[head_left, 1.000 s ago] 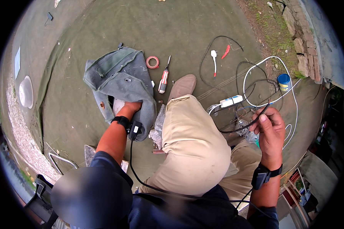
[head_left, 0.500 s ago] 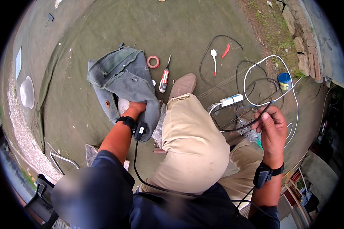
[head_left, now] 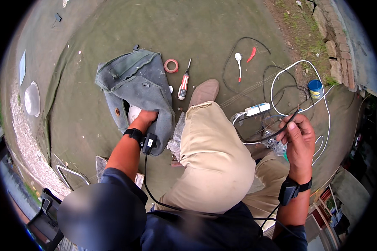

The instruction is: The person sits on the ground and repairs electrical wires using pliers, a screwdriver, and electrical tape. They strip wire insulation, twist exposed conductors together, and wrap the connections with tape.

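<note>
My left hand (head_left: 145,118) reaches into the opening of a grey-blue cloth bag (head_left: 148,88); its fingers are hidden inside the fabric. Something pale lies in the bag beside the wrist. On the right, my right hand (head_left: 298,134) is closed around a black cable (head_left: 279,131), thumb and fingers pinching it close to its end, which points up. The cable loops back over the ground to a white power strip (head_left: 258,109) with a white cord (head_left: 272,87). A screwdriver with a red and white handle (head_left: 182,87) lies between the bag and my shoe, below a roll of red tape (head_left: 171,65).
A white plug with a short cut cord (head_left: 238,66) lies beside a red strip (head_left: 251,54). A blue tub (head_left: 315,88) stands among the cable loops at the right. Clear plastic wrapping (head_left: 276,144) is near my right hand. A stone edging (head_left: 335,54) borders the ground.
My left hand stays in the bag, shifted only a little. The right hand keeps its grip on the black cable. The whole view has tilted slightly.
</note>
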The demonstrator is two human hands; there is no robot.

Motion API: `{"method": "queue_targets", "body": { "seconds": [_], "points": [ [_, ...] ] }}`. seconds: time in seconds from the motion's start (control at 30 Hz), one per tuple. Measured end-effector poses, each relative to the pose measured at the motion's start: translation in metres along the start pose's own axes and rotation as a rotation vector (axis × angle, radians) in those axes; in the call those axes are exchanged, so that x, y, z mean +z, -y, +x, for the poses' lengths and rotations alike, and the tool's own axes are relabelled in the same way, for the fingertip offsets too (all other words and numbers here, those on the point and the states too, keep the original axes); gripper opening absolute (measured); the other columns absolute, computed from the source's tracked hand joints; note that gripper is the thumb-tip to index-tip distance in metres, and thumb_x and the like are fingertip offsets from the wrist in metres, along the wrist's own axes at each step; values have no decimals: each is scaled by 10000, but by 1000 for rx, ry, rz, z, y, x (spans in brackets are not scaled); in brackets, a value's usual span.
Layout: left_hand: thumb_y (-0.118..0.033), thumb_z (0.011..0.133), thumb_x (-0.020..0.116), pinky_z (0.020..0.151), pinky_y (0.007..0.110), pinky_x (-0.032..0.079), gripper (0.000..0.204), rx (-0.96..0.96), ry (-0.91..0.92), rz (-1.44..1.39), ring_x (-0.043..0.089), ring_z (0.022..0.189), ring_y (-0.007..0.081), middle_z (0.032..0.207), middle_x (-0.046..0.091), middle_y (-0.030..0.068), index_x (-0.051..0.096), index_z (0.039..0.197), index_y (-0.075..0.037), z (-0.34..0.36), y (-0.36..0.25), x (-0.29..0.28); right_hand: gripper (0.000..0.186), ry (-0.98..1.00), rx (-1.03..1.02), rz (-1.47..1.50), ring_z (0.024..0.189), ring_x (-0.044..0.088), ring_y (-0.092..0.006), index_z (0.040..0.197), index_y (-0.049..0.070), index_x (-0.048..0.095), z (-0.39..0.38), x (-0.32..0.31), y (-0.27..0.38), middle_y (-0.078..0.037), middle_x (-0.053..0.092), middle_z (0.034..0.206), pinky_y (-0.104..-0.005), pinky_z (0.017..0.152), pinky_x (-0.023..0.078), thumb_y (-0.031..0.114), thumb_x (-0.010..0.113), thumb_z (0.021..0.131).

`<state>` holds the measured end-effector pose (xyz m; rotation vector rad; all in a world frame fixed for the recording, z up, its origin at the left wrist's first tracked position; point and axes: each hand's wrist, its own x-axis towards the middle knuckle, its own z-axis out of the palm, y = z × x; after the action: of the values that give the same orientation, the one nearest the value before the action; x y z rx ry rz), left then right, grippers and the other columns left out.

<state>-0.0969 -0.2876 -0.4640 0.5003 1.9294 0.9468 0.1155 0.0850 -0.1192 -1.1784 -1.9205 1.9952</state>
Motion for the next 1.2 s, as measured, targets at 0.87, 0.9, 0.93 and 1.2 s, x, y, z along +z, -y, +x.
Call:
{"method": "queue_targets", "body": {
  "seconds": [0.87,0.9,0.93,1.2],
  "points": [
    [-128,922,530,728,283,448,294,-202,-602,242,537,786,167,900,629,72,574,1177,11,-271,-276,-140,120,-111,-180,608,678,496,-164,975,45,515,-122,-122,-33,-40,480,765,-287,615,420,161,491,956],
    [-124,928,516,605,251,423,268,-158,-653,136,510,660,124,863,612,34,571,1161,-3,-275,-298,-133,118,-100,-172,650,660,477,-153,972,49,516,-124,-131,-34,-32,470,757,-278,591,395,164,490,958],
    [-124,934,517,539,234,379,246,-95,-611,23,464,594,94,833,589,14,575,1150,-20,-277,-332,-119,117,-95,-160,689,642,458,-143,969,52,516,-126,-141,-34,-23,460,748,-269,568,369,166,489,960],
    [-117,953,543,417,203,288,197,254,9,-431,372,472,59,778,545,-5,562,1140,-57,-187,-517,84,322,-190,-228,833,537,350,-42,1219,35,571,-143,-196,-45,13,521,826,-225,487,259,172,643,937]
  ]
}}
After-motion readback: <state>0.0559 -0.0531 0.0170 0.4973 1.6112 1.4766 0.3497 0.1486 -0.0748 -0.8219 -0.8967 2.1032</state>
